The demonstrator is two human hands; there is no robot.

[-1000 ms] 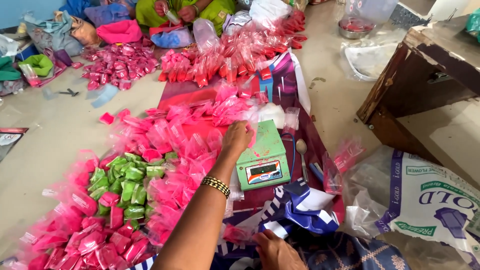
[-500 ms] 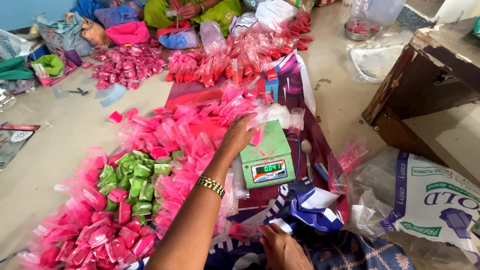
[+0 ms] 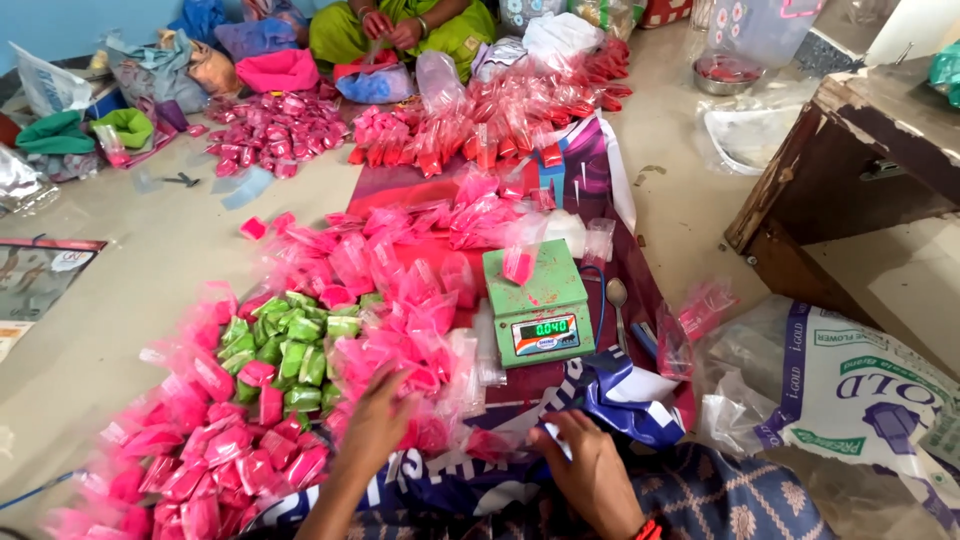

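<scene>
Under your left hand (image 3: pixel 375 420), the pink packets (image 3: pixel 400 330) are glossy, crinkled clear plastic over matt pink powder. Just left of that grip, the green packets (image 3: pixel 290 350) share the same shiny film. Your right hand (image 3: pixel 590 470) rests on smooth blue-and-white plastic sheeting (image 3: pixel 620 395). Beyond it, the green scale (image 3: pixel 535 300) is matt hard plastic with a glossy display window. A polished metal spoon (image 3: pixel 618 300) lies beside it. Far right, the wooden bench (image 3: pixel 840 150) looks rough and chipped. The floor (image 3: pixel 150 260) is dull and smooth.
</scene>
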